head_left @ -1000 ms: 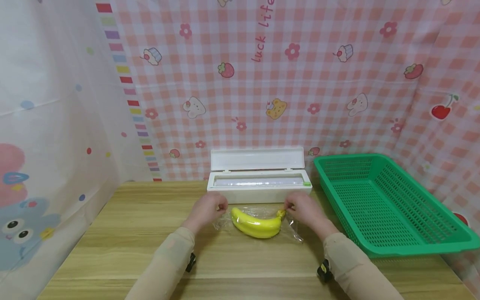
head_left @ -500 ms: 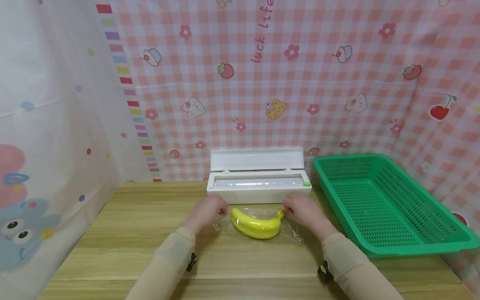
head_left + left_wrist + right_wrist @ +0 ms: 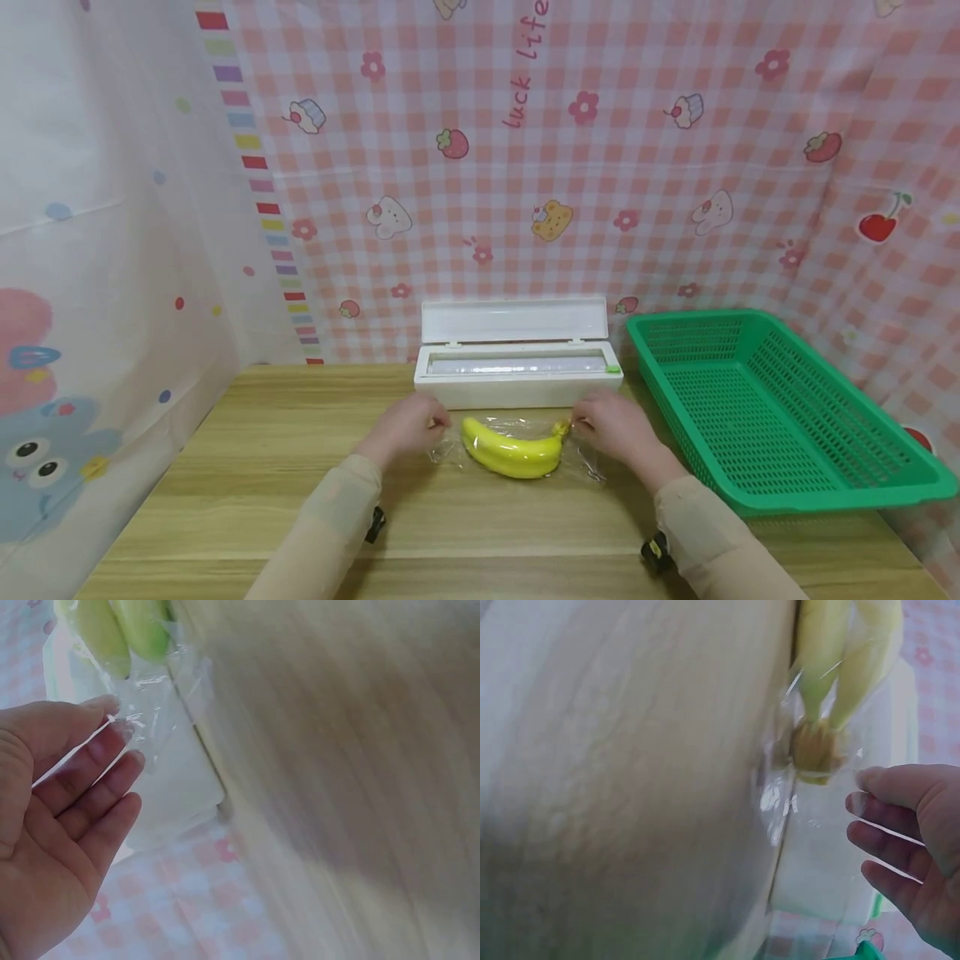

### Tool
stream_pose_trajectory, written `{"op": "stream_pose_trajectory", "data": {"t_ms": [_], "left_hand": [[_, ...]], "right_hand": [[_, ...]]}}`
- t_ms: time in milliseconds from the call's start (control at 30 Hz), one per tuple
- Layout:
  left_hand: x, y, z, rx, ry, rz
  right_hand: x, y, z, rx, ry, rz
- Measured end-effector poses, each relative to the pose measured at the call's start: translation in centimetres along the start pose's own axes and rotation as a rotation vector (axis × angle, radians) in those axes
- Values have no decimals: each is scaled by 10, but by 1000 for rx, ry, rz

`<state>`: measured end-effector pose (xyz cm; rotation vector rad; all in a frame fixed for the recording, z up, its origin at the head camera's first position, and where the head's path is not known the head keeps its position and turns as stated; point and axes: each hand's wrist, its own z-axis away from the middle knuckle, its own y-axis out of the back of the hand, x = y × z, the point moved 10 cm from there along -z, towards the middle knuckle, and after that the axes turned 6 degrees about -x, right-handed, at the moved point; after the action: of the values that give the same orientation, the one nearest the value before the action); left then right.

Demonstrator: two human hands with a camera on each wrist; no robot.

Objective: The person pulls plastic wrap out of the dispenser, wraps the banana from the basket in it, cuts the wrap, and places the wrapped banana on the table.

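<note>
A small bunch of yellow bananas (image 3: 512, 450) lies under clear plastic wrap (image 3: 592, 467) in the middle of the table. Two of its fruits and the brown stem end show in the right wrist view. My left hand (image 3: 411, 423) pinches the wrap's left far edge between thumb and forefinger, its other fingers loosely bent. By the stem end, my right hand (image 3: 615, 425) holds the right far edge between thumb and fingertips. Just behind both hands stands a white wrap dispenser (image 3: 517, 393), its lid (image 3: 513, 321) raised and a roll of film (image 3: 517, 365) inside.
A green plastic basket (image 3: 750, 502) stands at the right, close to the right forearm. The wooden table (image 3: 247, 483) extends to the left and front. Behind it hangs a pink checked cloth (image 3: 487, 183).
Both hands have shifted slightly outward, away from each other. The bananas, the dispenser and the basket keep their places.
</note>
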<state>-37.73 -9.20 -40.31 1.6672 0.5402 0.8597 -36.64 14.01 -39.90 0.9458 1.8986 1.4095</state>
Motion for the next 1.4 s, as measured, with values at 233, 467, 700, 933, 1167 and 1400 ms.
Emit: {"op": "stream_pose_trajectory", "data": {"t_ms": [233, 467, 700, 933, 1167, 1400], "left_hand": [[10, 9, -2, 59, -4, -4], [35, 3, -7, 27, -64, 45], [50, -11, -13, 4, -140, -11], [60, -18, -15, 4, -202, -63], [58, -20, -14, -9, -154, -55], [64, -18, -8, 17, -159, -84]], "right_hand": [[-10, 6, 0, -5, -33, -150], [-38, 6, -2, -73, 37, -282], [-57, -5, -5, -126, 107, -268], [-65, -9, -6, -119, 130, -236], [-68, -8, -5, -102, 141, -255], [-77, -4, -1, -57, 189, -210]]}}
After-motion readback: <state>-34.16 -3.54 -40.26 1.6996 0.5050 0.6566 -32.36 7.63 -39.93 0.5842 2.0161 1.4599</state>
